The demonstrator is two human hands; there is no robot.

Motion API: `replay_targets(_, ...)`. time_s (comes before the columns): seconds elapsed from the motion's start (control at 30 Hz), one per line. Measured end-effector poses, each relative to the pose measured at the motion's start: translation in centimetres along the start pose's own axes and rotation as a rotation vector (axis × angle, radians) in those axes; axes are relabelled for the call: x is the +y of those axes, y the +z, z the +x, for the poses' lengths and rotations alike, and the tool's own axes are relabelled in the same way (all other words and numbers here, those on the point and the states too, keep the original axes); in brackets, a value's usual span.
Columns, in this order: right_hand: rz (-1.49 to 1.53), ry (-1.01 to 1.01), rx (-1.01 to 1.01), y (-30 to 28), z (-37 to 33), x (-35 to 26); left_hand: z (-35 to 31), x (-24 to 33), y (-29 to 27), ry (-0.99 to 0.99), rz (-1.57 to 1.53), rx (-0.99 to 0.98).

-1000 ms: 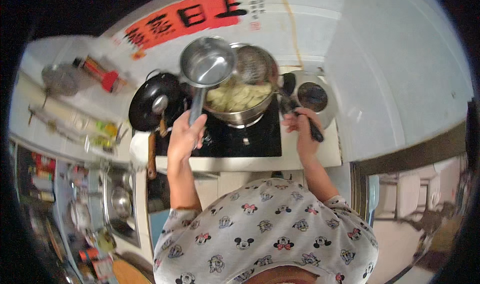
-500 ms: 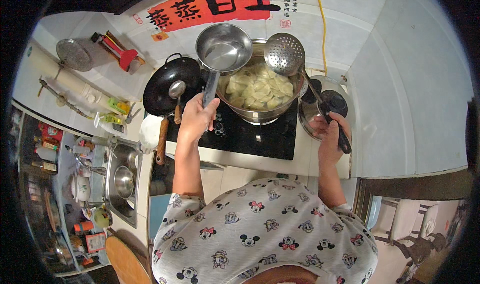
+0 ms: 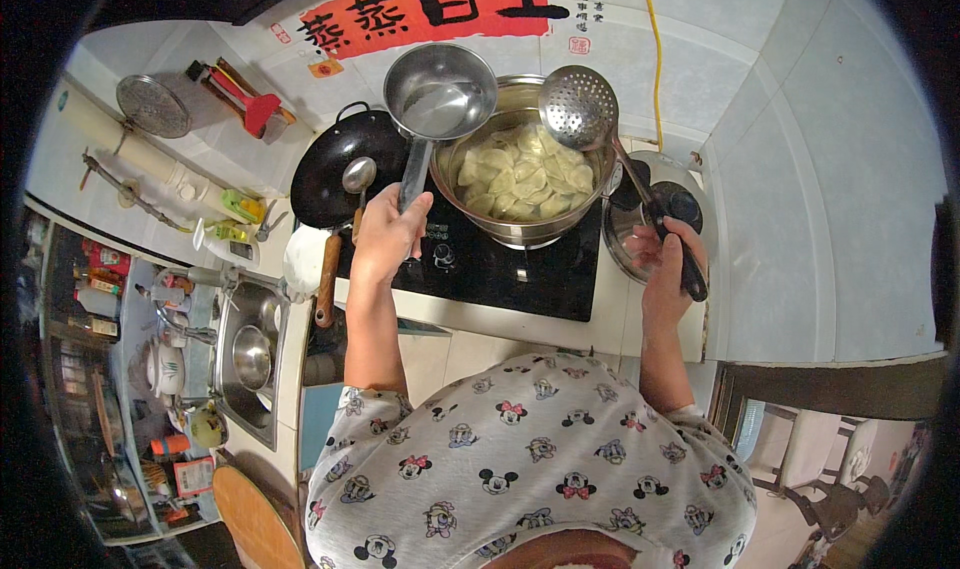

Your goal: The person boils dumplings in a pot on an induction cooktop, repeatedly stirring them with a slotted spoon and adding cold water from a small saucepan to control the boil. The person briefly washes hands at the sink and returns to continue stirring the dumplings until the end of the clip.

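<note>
My left hand is closed round the handle of a metal water ladle, a deep bowl-shaped scoop raised at the left rim of the pot. A little liquid seems to shine in its bottom. In my right hand is the black handle of a skimmer, whose perforated head hangs over the pot's right side with nothing in it. Between the two tools stands the steel pot on the black cooktop. Many pale dumplings fill the pot in liquid.
Left of the pot sits a black wok with a wooden handle; a spoon lies in it. A glass lid rests at the right, by the tiled wall. The sink is at the far left.
The ladle has shifted slightly left, and the skimmer's head slightly right, away from each other. Both hands keep their grips. The whole view has also moved a little.
</note>
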State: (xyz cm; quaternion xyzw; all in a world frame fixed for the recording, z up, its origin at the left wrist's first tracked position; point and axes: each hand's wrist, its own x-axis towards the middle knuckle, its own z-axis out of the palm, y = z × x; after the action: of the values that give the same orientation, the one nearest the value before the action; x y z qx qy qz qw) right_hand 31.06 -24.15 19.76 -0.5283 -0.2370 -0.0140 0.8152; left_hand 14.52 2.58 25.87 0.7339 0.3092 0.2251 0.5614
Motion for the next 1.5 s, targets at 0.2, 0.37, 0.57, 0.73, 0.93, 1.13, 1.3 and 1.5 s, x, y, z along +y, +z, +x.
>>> replay_targets(0.2, 0.053, 0.018, 0.024, -0.1, 0.0, 0.0, 0.3, 0.3, 0.5, 0.012, 0.016, -0.009)
replay_targets(0.37, 0.027, -0.003, 0.028, -0.1, 0.0, -0.1, 1.0, 0.4, 0.9, 0.031, 0.053, -0.022)
replay_targets(0.57, 0.025, 0.019, 0.085, 0.1, -0.1, -0.4, 2.4, 0.7, 2.0, 0.027, 0.122, -0.018)
replay_targets(0.73, 0.073, -0.003, 0.036, -0.8, 0.1, -0.1, 4.0, 0.2, 2.7, 0.058, 0.133, -0.026)
replay_targets(0.93, 0.013, -0.007, 0.088, -0.4, 0.1, -0.2, 5.7, -0.6, 3.4, 0.107, 0.249, 0.008)
replay_targets(1.13, -0.001, -0.021, 0.083, -0.9, 0.3, 0.2, 6.2, 0.0, 4.1, 0.161, 0.413, 0.072)
replay_targets(1.3, 0.027, -0.019, 0.068, -0.9, 0.4, 0.3, 7.6, -1.0, 3.8, 0.239, 0.533, 0.118)
replay_targets(1.5, 0.048, 0.019, 0.071, -0.9, 0.5, 0.3, 7.3, 0.0, 4.2, 0.327, 0.676, 0.162)
